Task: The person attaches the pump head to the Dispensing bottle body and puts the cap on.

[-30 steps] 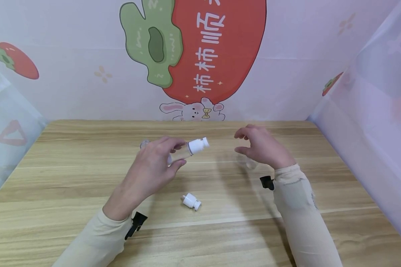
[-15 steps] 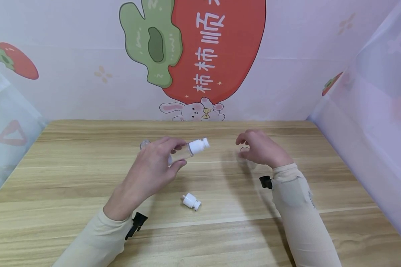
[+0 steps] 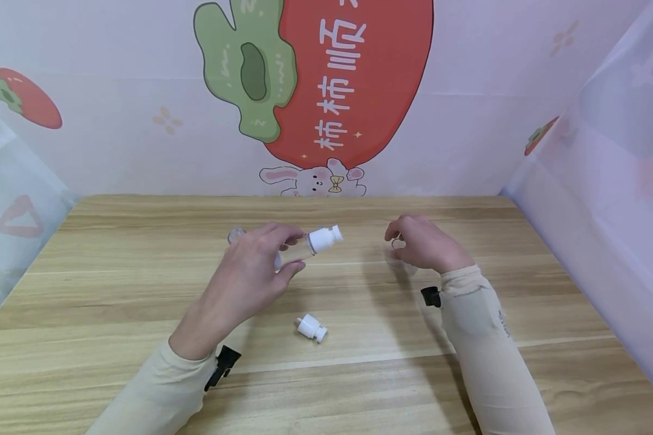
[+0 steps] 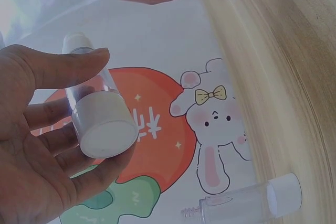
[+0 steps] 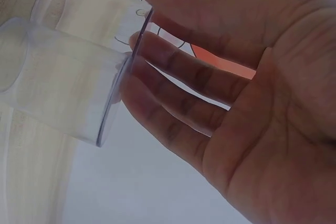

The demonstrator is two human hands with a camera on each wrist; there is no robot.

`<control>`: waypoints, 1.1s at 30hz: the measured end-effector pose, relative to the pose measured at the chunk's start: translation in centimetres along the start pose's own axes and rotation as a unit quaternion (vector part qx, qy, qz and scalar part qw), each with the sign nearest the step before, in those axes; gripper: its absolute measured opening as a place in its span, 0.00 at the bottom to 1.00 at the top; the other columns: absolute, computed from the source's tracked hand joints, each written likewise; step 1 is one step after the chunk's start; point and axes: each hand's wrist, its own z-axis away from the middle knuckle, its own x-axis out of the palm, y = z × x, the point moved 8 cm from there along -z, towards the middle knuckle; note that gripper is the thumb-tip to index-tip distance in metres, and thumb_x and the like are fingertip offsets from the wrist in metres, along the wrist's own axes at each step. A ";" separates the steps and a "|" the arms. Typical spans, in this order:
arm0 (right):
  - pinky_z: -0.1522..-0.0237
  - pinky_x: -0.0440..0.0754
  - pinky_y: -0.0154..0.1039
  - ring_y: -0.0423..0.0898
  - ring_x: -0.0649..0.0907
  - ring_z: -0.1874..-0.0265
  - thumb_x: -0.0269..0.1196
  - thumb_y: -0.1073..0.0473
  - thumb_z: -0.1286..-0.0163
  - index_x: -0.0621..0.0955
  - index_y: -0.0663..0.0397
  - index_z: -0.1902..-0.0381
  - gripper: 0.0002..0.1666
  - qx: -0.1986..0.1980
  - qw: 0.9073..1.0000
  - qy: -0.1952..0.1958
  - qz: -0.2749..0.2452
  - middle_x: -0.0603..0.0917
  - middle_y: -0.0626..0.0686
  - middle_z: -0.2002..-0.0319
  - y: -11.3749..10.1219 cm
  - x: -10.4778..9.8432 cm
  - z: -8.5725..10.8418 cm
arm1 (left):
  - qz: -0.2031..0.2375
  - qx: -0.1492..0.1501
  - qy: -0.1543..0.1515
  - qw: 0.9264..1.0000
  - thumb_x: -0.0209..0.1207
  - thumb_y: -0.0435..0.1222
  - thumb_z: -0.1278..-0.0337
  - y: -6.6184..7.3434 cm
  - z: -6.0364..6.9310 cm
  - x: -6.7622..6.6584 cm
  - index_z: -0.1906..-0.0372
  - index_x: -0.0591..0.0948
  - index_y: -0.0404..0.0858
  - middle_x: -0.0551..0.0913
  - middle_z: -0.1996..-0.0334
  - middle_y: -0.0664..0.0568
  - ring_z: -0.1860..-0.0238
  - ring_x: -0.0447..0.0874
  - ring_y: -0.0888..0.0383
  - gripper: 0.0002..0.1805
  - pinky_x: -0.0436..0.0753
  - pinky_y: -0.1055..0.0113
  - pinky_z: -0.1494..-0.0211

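Note:
My left hand (image 3: 250,263) grips a clear bottle (image 4: 105,121) with a white base and a white pump top (image 3: 322,239). The bottle is tilted, its pump end pointing right. Across the table, my right hand (image 3: 428,244) pinches the rim of a clear cylindrical cap (image 5: 92,9) between thumb and fingers. A second clear cap (image 5: 58,82) lies right beside it. Partly hidden behind my left hand is another clear bottle (image 4: 236,203), lying down, with a bare threaded neck and white base. A loose white pump head (image 3: 311,328) lies on the table between my arms.
The wooden table (image 3: 326,399) ends at a printed backdrop (image 3: 125,145) along its far edge. A pale curtain (image 3: 620,181) borders the right side, and similar fabric (image 3: 16,199) the left.
My right hand has lowered slightly onto the clear caps and its fingers have closed on one rim. The left hand and its bottle have hardly moved.

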 end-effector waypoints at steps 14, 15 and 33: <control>0.46 0.80 0.52 0.56 0.83 0.51 0.67 0.72 0.38 0.86 0.66 0.52 0.15 0.008 1.000 -0.020 0.004 0.87 0.59 0.54 0.3 0.6 -0.3 | 0.004 0.003 -0.001 1.000 0.76 0.28 0.53 0.1 0.0 0.0 0.51 0.85 0.34 0.87 0.56 0.47 0.60 0.85 0.54 0.21 0.82 0.56 0.58; 0.46 0.80 0.52 0.56 0.83 0.51 0.68 0.71 0.37 0.86 0.66 0.52 0.15 0.012 1.000 -0.022 0.004 0.86 0.59 0.54 0.3 0.7 -0.3 | 0.003 0.003 -0.001 1.000 0.76 0.28 0.53 0.1 0.0 0.1 0.51 0.85 0.34 0.87 0.56 0.47 0.60 0.85 0.54 0.21 0.82 0.56 0.57; 0.45 0.80 0.52 0.56 0.83 0.48 0.65 0.71 0.36 0.86 0.64 0.53 0.13 0.034 0.999 -0.039 0.002 0.86 0.59 0.52 0.6 1.5 -0.5 | 0.001 0.001 -0.005 1.000 0.76 0.28 0.53 0.1 0.0 0.1 0.51 0.84 0.34 0.87 0.56 0.48 0.60 0.85 0.53 0.21 0.83 0.56 0.58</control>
